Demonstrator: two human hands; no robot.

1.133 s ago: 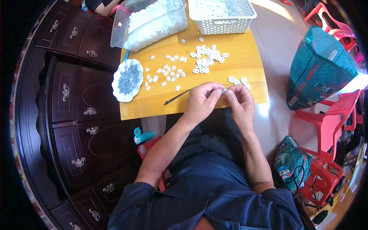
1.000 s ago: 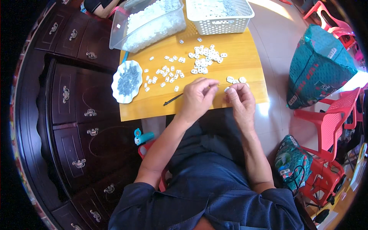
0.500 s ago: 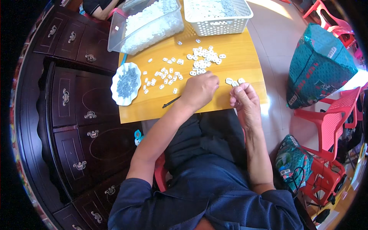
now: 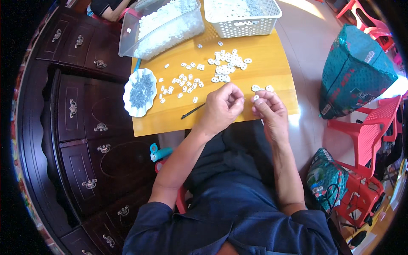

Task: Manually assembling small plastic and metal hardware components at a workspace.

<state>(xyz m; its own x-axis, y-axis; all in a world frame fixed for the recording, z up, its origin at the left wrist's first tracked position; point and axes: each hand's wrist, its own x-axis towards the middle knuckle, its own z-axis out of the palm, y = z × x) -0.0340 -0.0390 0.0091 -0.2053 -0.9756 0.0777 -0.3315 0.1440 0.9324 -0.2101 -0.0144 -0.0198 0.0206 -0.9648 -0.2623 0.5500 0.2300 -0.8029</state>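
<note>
My right hand [image 4: 273, 114] is closed on a small white plastic piece [image 4: 256, 97], pinched between thumb and fingers at the table's near right. Facing it, my left hand [image 4: 222, 106] is curled in a pinch; whatever its fingertips hold is too small to make out. Just beyond my right hand lie white pieces with dark holes [image 4: 269, 88]. A loose pile of similar white pieces [image 4: 229, 63] is past my left hand, and smaller scattered ones [image 4: 185, 80] lie to its left. Beside my left wrist rests a thin black stick-like tool [image 4: 192, 111].
A white scalloped dish [image 4: 127, 102] of small grey parts stands at the table's left. At the back are a clear bin [image 4: 127, 40] and a white perforated basket [image 4: 244, 30], both full. Dark cabinets [image 4: 114, 102] flank the left; a teal bag [image 4: 350, 76] and red chairs [image 4: 363, 136] the right.
My left hand has turned, its pinched fingertips now facing my right hand. My right hand has drawn slightly back, and the small white piece now shows in its fingertips.
</note>
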